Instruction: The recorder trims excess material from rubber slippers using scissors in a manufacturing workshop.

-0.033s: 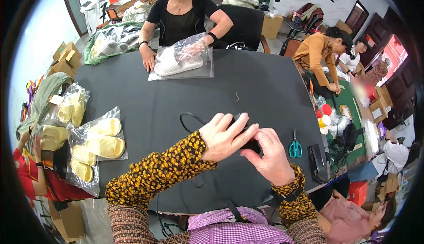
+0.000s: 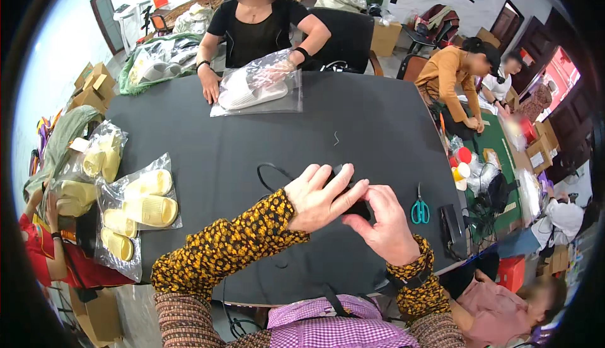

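Observation:
Both my hands meet over the near middle of the black table. My left hand lies with spread fingers across a small black device. From the right, my right hand pinches the same device with thumb and fingers. A thin black cable loops on the table just left of my left hand. Most of the device is hidden under my fingers.
Teal-handled scissors lie right of my hands, beside a black box. Clear bags of yellow slippers sit at the left edge. Across the table a person holds a clear bag with white slippers. Other people work at the right.

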Tool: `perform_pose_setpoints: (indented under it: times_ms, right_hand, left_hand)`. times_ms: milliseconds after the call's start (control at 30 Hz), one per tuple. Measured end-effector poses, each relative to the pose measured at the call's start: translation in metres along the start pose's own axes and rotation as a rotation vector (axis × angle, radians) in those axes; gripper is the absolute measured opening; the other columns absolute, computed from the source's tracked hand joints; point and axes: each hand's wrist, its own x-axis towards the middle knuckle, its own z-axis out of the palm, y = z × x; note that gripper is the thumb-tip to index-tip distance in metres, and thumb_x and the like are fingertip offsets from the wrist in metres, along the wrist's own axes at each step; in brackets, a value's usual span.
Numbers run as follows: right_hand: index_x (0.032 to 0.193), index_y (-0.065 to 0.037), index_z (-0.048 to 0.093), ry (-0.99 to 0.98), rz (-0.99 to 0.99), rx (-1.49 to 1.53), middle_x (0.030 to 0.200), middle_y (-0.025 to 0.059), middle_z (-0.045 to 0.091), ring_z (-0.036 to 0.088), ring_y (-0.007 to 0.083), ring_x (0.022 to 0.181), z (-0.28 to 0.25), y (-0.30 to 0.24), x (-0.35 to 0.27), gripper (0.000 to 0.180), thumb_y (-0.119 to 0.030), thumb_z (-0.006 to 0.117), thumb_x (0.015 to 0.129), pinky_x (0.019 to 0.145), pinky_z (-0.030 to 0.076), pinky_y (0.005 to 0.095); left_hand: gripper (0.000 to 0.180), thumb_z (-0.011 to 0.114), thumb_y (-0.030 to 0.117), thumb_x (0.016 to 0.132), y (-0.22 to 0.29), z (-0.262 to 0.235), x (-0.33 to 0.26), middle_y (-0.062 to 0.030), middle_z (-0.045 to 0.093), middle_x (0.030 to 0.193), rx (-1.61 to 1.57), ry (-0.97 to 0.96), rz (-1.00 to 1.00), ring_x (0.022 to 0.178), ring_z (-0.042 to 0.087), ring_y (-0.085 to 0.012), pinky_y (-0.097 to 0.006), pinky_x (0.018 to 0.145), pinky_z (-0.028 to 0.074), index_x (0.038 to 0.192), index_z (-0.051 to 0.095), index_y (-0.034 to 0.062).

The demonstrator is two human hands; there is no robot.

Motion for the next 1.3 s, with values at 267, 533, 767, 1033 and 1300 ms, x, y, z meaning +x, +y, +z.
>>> perform_pose_setpoints:
  times_ms: [267, 533, 767, 1033, 1300]
  right_hand:
    - [0.108, 0.003, 0.049, 0.177, -0.071, -0.190, 0.104, 0.0172, 0.055, 0.054, 0.0347, 0.095, -0.005, 0.010, -0.062, 0.046, -0.013, 0.072, 0.072, 0.084, 0.046, 0.0413]
    - [0.111, -0.001, 0.053, 0.414, -0.101, -0.301, 0.105, 0.0130, 0.055, 0.055, 0.0288, 0.098, -0.010, -0.001, -0.106, 0.046, -0.004, 0.071, 0.068, 0.082, 0.046, 0.0389]
    - [0.088, -0.003, 0.057, 0.257, -0.090, -0.095, 0.080, 0.0055, 0.059, 0.058, 0.0209, 0.077, -0.030, -0.011, -0.115, 0.020, -0.002, 0.070, 0.073, 0.076, 0.046, 0.0331]
    - [0.096, -0.001, 0.054, 0.353, 0.401, 1.074, 0.087, 0.0078, 0.066, 0.058, 0.0095, 0.075, -0.036, 0.020, -0.125, 0.007, -0.006, 0.055, 0.091, 0.071, 0.048, 0.0241]
    - [0.093, -0.003, 0.052, 0.449, 0.487, 1.226, 0.090, 0.0133, 0.066, 0.060, 0.0127, 0.072, -0.033, 0.024, -0.117, 0.005, -0.008, 0.053, 0.092, 0.071, 0.049, 0.0255]
  left_hand:
    - [0.048, 0.058, 0.019, 0.069, 0.062, 0.001, 0.024, -0.0160, 0.055, 0.112, 0.024, 0.088, 0.089, 0.078, 0.054, -0.0241, -0.031, 0.065, 0.046, 0.116, 0.058, 0.0069]
    - [0.051, 0.059, 0.016, 0.071, 0.098, -0.004, 0.035, -0.0144, 0.054, 0.116, -0.047, 0.074, 0.023, 0.083, 0.055, -0.0237, -0.032, 0.072, 0.048, 0.121, 0.056, 0.0053]
    - [0.061, 0.069, 0.018, 0.063, 0.107, -0.005, 0.034, -0.0154, 0.053, 0.123, -0.224, -0.108, -0.049, 0.105, 0.055, -0.0284, -0.039, 0.089, 0.044, 0.121, 0.054, 0.0017]
    - [0.038, 0.066, 0.006, 0.073, 0.120, -0.022, 0.001, -0.0193, 0.052, 0.121, -0.178, 0.499, -0.516, 0.113, 0.050, -0.0339, -0.044, 0.097, 0.040, 0.109, 0.055, -0.0017]
    - [0.035, 0.062, 0.024, 0.082, 0.119, 0.046, -0.062, -0.0126, 0.062, 0.103, -0.741, -0.006, -0.876, 0.099, 0.056, -0.0319, -0.040, 0.087, 0.044, 0.110, 0.056, 0.0037]
